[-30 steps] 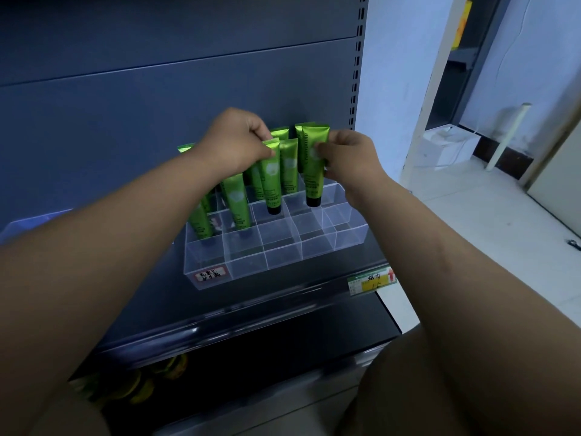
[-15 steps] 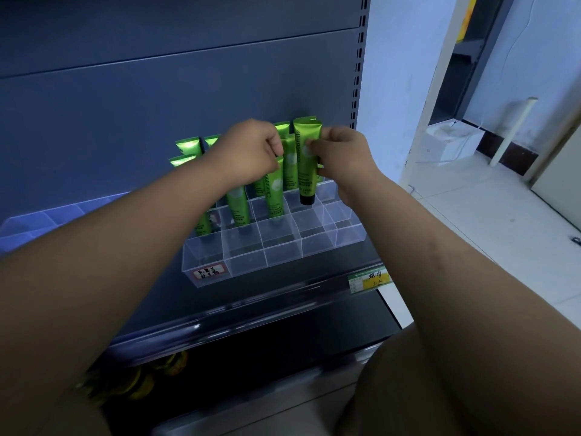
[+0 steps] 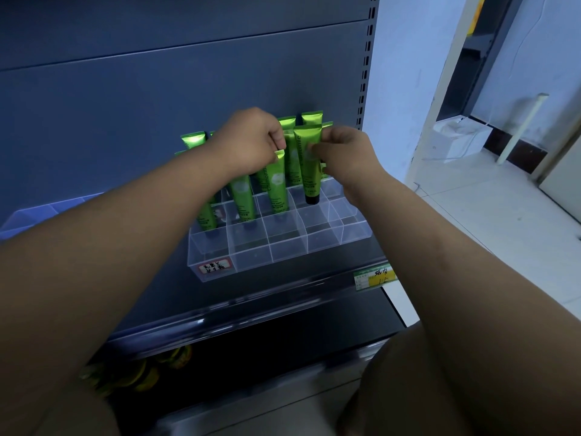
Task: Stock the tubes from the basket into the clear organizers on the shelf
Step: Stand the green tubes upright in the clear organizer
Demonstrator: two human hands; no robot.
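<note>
Shelf rail: nearest edge; carries a yellow-green price tag at the right.
Clear organizer: sits on the shelf just behind the rail, handwritten sticker on its front left wall. The front row of cells shows no tubes.
Seated tube: green, cap down in a middle-row cell, upright with a slight lean.
Left hand: fingers curled over the crimped top of the seated tube, gripping it.
Held tube: green, black cap down, cap level with the cell rims, not seated.
Right hand: pinches the held tube near its upper end.
Back-row tubes: stand just behind both hands, close-packed.
Basket: not in view.
Risk 1: the cap may catch on a divider wall if lowered off-centre; the tube would tip into its neighbours.
Risk 2: knuckles are near the back row; a wide withdrawal could knock those tubes over.
Risk 3: the organizer looks light; a downward push could slide it.
</note>
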